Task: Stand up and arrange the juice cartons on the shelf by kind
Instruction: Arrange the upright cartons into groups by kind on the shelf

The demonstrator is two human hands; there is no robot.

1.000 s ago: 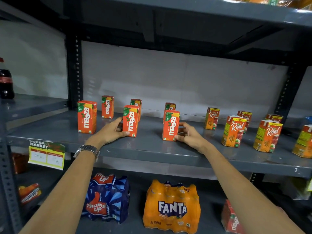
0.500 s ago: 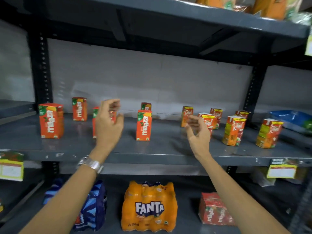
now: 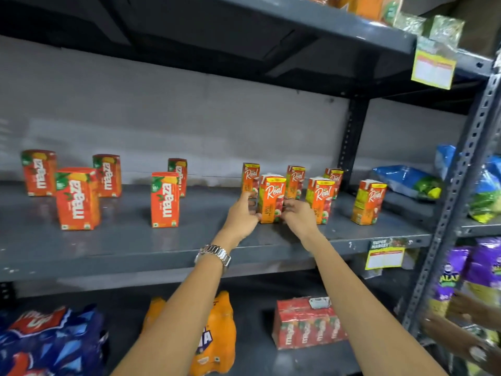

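Both hands meet on one carton in the head view, the only view there is; the left hand (image 3: pixel 241 213), a metal watch (image 3: pixel 214 255) on its wrist, presses the left face of the front Real carton (image 3: pixel 271 198) and the right hand (image 3: pixel 299 214) presses its right face near the base, so the carton is pinched upright between them, standing on the shelf (image 3: pixel 135 248) right of its middle and set back from the front edge; whether it is lifted clear of the surface I cannot tell. Five other Real cartons stand around it toward the shelf's right end, three along the back wall and two in the front row, one (image 3: pixel 320 200) just beside the right hand; five Maaza cartons (image 3: pixel 164 199) stand well apart toward the left end, so the kinds look already sorted, with spacing left to tidy. The main risk, as I judge it, is a knock: the right knuckles sit so near the neighbouring carton that a sideways slide could tip it, and the tall narrow boxes would topple readily; the rear carton (image 3: pixel 250 177) just behind the left fingers could likewise be pushed against the wall. Pressure low on the carton may let its top lean if pushed fast; dragging it toward the front edge could send it off onto the packs on the shelf below.
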